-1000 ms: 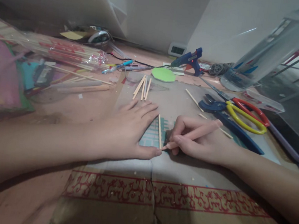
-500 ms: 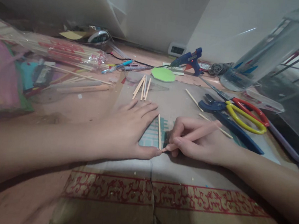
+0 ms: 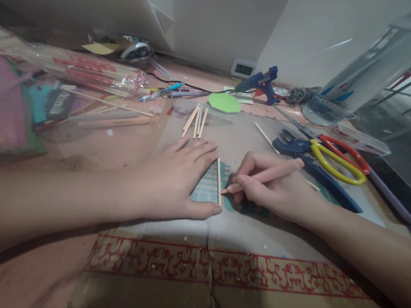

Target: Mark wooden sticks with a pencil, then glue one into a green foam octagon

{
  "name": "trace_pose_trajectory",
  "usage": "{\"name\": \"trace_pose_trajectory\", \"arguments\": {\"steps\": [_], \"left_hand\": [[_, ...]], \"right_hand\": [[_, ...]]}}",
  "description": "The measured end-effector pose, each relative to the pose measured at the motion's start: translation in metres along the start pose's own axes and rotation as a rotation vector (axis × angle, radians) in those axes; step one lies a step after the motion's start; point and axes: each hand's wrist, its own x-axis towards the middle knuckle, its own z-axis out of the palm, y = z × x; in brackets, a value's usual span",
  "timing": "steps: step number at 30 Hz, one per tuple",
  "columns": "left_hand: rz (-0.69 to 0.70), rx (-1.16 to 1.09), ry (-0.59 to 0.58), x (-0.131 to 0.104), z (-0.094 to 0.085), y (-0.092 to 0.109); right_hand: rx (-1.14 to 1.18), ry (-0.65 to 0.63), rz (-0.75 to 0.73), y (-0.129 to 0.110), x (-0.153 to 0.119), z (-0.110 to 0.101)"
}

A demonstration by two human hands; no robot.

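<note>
My left hand [image 3: 184,176] lies flat with fingers spread, its thumb and index fingertip at the two ends of a thin wooden stick [image 3: 219,181]. Beneath that stick is a teal patterned piece [image 3: 207,189], partly covered by my hand. My right hand [image 3: 261,182] grips a pink pen [image 3: 275,172], its tip touching down beside the lower part of the stick. Several short cut sticks [image 3: 196,122] lie beyond my left fingers. Another stick [image 3: 266,138] rests beyond my right hand, and one more is partly hidden behind that hand.
To the right lie blue cutters [image 3: 322,174], scissors [image 3: 338,159] with red and yellow handles, and a phone-like dark slab [image 3: 401,191]. A blue glue gun [image 3: 258,83] stands at the back near a green paper octagon [image 3: 224,102]. Bagged sticks [image 3: 89,69] lie left; a clear bottle [image 3: 371,69] stands right.
My right hand has slid the pen tip up along the stick, away from my left thumb. My left hand and the stick have stayed in place.
</note>
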Motion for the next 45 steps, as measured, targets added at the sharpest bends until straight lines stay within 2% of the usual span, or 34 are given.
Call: {"name": "trace_pose_trajectory", "arguments": {"steps": [4, 9, 19, 25, 30, 35, 41, 45], "left_hand": [[0.000, -0.020, 0.004, -0.0003, 0.0011, -0.0002], [0.005, -0.013, 0.010, -0.0005, 0.0025, -0.0006], [-0.005, -0.004, -0.009, 0.0007, 0.0000, 0.0003], [0.013, -0.007, 0.022, -0.0004, 0.0025, -0.0011], [0.000, -0.008, 0.004, 0.0002, 0.0008, -0.0004], [0.001, 0.002, -0.005, 0.0011, -0.0001, 0.0007], [0.004, 0.009, 0.009, 0.0010, 0.0012, 0.0001], [0.011, 0.015, 0.020, 0.0001, 0.0021, -0.0008]], "right_hand": [[-0.007, 0.015, 0.008, -0.0015, 0.0013, 0.0005], [0.008, -0.037, -0.012, -0.0018, -0.0001, 0.0002], [-0.066, 0.049, -0.007, 0.0004, 0.0026, 0.0001], [0.005, -0.026, 0.007, 0.0002, 0.0013, -0.0003], [-0.070, 0.054, -0.039, 0.0017, 0.0036, 0.0006], [-0.077, 0.085, 0.029, 0.0016, 0.0044, 0.0011], [-0.036, 0.029, -0.009, -0.0005, 0.0024, 0.0002], [-0.070, 0.063, 0.004, -0.0015, 0.0038, 0.0010]]}}
